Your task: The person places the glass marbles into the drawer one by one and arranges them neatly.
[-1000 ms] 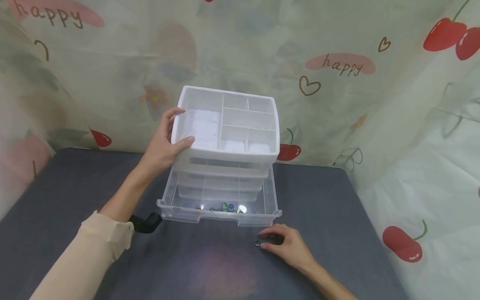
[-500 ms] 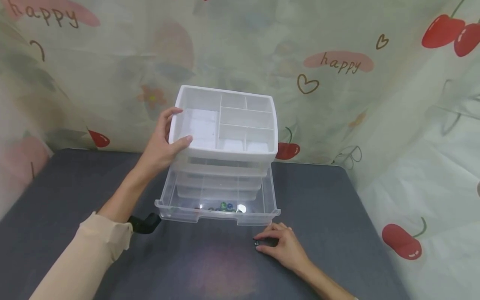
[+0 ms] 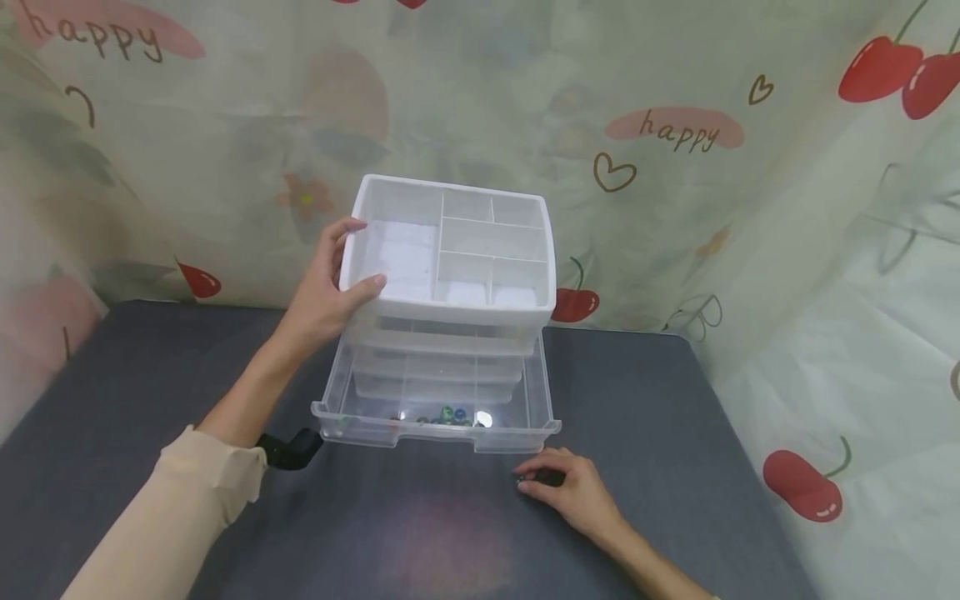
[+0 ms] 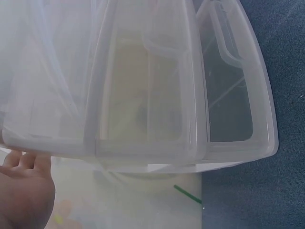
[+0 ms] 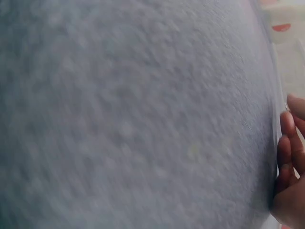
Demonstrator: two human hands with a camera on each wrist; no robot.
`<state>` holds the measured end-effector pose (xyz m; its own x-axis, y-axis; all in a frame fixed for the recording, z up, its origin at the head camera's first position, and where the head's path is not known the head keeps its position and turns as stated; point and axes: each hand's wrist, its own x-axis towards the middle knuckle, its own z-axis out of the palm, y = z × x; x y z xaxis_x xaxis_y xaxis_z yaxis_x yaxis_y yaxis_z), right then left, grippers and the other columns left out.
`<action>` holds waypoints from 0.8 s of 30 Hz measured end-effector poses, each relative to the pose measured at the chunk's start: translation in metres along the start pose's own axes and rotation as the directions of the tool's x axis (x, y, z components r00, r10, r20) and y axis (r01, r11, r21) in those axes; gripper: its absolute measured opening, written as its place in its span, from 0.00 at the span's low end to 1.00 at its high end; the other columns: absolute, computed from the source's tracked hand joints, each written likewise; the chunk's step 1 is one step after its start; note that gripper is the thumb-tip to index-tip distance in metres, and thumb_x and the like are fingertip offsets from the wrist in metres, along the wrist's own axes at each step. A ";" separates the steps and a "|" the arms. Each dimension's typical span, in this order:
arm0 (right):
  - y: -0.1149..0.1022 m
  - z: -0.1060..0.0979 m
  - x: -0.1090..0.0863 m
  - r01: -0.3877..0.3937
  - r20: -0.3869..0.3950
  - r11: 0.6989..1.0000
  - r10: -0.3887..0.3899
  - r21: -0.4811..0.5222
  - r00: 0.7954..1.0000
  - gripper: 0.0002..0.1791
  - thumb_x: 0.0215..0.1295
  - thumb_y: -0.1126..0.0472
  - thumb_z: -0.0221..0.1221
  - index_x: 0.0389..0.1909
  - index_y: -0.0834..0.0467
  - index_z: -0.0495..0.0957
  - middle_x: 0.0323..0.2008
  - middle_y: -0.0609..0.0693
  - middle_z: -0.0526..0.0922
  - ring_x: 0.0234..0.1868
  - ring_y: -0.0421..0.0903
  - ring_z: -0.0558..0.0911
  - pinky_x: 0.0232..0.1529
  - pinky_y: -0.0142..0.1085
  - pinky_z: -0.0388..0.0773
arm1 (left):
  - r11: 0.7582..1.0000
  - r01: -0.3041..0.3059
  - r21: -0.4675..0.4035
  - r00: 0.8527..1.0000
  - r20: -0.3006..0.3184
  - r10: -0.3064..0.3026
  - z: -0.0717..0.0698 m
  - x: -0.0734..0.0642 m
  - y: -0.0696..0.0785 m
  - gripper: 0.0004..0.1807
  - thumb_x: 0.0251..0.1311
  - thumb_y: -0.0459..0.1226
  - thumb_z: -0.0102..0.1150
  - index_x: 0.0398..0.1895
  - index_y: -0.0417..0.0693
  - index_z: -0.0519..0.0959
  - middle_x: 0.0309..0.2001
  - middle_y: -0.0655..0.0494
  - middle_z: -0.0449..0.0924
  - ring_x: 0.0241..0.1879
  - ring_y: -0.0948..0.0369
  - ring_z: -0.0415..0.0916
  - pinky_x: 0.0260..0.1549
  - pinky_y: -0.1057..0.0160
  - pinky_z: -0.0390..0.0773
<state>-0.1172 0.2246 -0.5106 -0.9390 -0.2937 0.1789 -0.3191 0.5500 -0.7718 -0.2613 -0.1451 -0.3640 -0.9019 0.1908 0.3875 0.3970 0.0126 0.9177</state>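
Observation:
In the head view a white drawer organizer [image 3: 450, 312] has a compartmented top. My left hand [image 3: 318, 292] grips its left rim, thumb over the edge; in the left wrist view that hand [image 4: 26, 191] lies along its side. The clear bottom drawer [image 3: 442, 434] is pulled out and holds several glass marbles [image 3: 447, 414]. Just in front of the drawer's right corner, my right hand [image 3: 573, 492] pinches a small dark marble [image 3: 521, 481] between thumb and forefinger, low over the table. In the right wrist view the right hand [image 5: 293, 167] shows at the right edge.
A dark grey cloth [image 3: 360, 533] covers the table. Behind it hangs a curtain [image 3: 480, 92] printed with cherries and hearts. A black strap piece [image 3: 292, 450] sticks out by the left forearm.
The right thumb and forefinger have closed on the dark marble, which lay on the table in front of them one second ago. The left hand and the organizer stay put.

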 end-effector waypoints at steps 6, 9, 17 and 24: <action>0.001 -0.008 0.001 -0.036 -0.017 0.996 0.038 0.076 0.999 0.10 0.53 0.66 0.73 0.37 0.55 0.88 0.32 0.46 0.86 0.33 0.42 0.81 0.35 0.36 0.78 | 1.000 -0.013 0.005 1.000 -0.003 0.013 0.000 0.000 0.000 0.36 0.65 0.28 0.58 0.72 0.52 0.55 0.66 0.40 0.64 0.55 0.52 0.69 0.42 0.67 0.76; 0.001 -0.013 0.001 -0.054 -0.017 0.994 0.056 0.091 0.998 0.09 0.54 0.66 0.72 0.37 0.55 0.87 0.31 0.46 0.85 0.31 0.40 0.81 0.34 0.33 0.78 | 1.000 -0.017 -0.011 1.000 0.000 0.017 0.000 0.000 0.000 0.35 0.65 0.27 0.58 0.72 0.52 0.55 0.65 0.40 0.64 0.55 0.53 0.69 0.42 0.67 0.76; -0.006 -0.027 0.005 -0.070 -0.011 0.987 0.072 0.145 0.997 0.08 0.56 0.66 0.71 0.37 0.56 0.87 0.29 0.49 0.85 0.29 0.39 0.80 0.31 0.31 0.77 | 1.000 -0.020 -0.003 1.000 -0.006 0.020 0.000 0.000 0.000 0.36 0.65 0.27 0.58 0.72 0.51 0.55 0.65 0.39 0.64 0.55 0.53 0.68 0.42 0.67 0.76; -0.016 -0.043 0.012 -0.071 -0.049 0.984 0.079 0.161 0.996 0.09 0.54 0.68 0.72 0.37 0.60 0.86 0.30 0.52 0.86 0.31 0.40 0.82 0.34 0.33 0.78 | 1.000 -0.025 -0.007 1.000 -0.003 0.025 0.000 0.000 0.000 0.35 0.64 0.27 0.57 0.72 0.50 0.55 0.65 0.38 0.64 0.55 0.53 0.69 0.42 0.68 0.76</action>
<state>-0.1286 0.2456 -0.4699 -0.9665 -0.2104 0.1467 -0.2271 0.4365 -0.8706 -0.2609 -0.1453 -0.3641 -0.8921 0.1886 0.4106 0.4182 0.0006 0.9084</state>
